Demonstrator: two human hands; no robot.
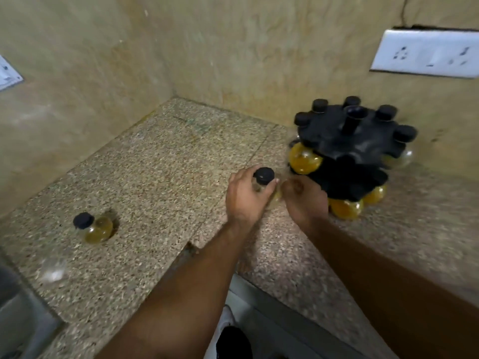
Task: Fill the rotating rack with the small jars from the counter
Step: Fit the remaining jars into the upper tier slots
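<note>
A black two-tier rotating rack (347, 141) stands at the right of the speckled counter (155, 182), against the wall. Several black-capped round jars with yellow contents hang in it, such as one yellow jar (304, 159) on its left side. My left hand (245, 196) grips a small jar (263, 177) with a black cap, just left of the rack. My right hand (304, 200) touches the same jar from the right, fingers curled. Another small jar (94, 226) stands alone at the counter's left.
The counter sits in a corner between two beige walls. A white socket plate (427, 53) is on the right wall above the rack. A clear glass object (53, 270) shows blurred near the front left, beside a grey sink edge (18, 320).
</note>
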